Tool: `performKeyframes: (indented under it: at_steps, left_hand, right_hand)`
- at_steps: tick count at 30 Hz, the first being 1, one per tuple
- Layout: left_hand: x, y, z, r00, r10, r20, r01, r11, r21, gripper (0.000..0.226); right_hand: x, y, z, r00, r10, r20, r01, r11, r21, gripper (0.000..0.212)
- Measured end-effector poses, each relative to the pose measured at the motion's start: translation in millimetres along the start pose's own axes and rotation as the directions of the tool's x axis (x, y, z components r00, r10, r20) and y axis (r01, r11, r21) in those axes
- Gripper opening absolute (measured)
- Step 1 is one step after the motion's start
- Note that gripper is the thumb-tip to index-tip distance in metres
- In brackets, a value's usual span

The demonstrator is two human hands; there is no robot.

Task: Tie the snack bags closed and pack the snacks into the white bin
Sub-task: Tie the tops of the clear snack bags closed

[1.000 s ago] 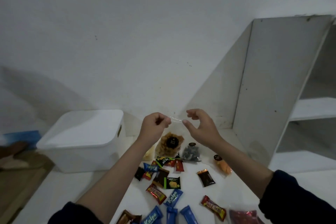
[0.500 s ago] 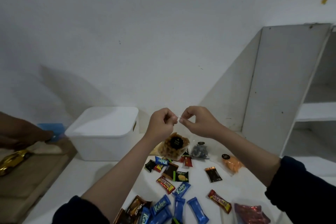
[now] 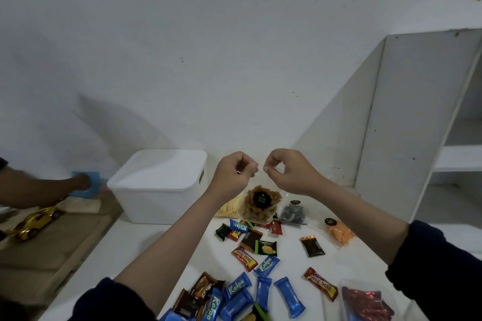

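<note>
- Above the tabletop (image 3: 146,242), the clear snack bag of brown crisps (image 3: 259,203) stands beside the white bin (image 3: 159,198)
- Both hands are raised over it, left hand (image 3: 234,172) and right hand (image 3: 284,169) nearly touching, fingertips pinching something too thin to make out
- Wrapped snacks (image 3: 260,266) lie scattered nearer the person

the hands (image 3: 260,168) drew together from apart; a second person's arm (image 3: 39,189) reached the blue cloth (image 3: 86,185).
</note>
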State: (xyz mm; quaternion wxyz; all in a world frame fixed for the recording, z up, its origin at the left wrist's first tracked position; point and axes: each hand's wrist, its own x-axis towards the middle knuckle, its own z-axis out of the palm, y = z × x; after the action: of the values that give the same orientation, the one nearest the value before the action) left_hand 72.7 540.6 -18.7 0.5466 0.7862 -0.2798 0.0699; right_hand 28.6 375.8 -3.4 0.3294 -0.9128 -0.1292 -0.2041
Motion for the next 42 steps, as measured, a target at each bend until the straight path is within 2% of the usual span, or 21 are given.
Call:
performKeyframes:
  at_steps: [7,11,15,29,33,37,42]
  left_hand:
    - [4,-2,-6,0.995,-0.015,0.098,0.016,1.000,-0.008,0.006]
    - [7,-1,-7,0.992,-0.035,0.125,0.032,0.999,0.022,0.012]
    - [9,-2,-7,0.989,-0.049,0.140,0.043,0.998,0.046,0.002]
    - [11,-5,-12,0.989,0.086,0.117,-0.100,0.987,0.122,0.007]
    - [12,-7,-15,0.998,0.045,0.053,-0.048,0.997,0.062,0.009]
    - [10,-9,-19,0.999,-0.025,0.048,0.026,0.999,-0.022,0.009]
    - [10,-8,-20,0.999,-0.031,0.040,0.032,0.999,-0.022,0.004]
  right_hand:
    - [1,2,2,1.000,-0.012,-0.005,0.012,1.000,0.029,0.007]
    - [1,4,3,1.000,0.015,0.025,-0.017,0.998,0.056,0.006]
    - [4,5,3,0.997,0.045,0.065,-0.050,0.996,0.074,0.006]
    - [9,2,8,0.999,-0.030,0.026,0.029,0.999,0.034,0.005]
    - [8,4,9,1.000,-0.014,-0.002,0.014,0.999,0.052,0.007]
    - [7,6,3,1.000,-0.017,0.021,0.017,1.000,0.007,0.007]
    - [5,5,5,0.994,-0.106,0.035,0.109,0.991,-0.079,0.005]
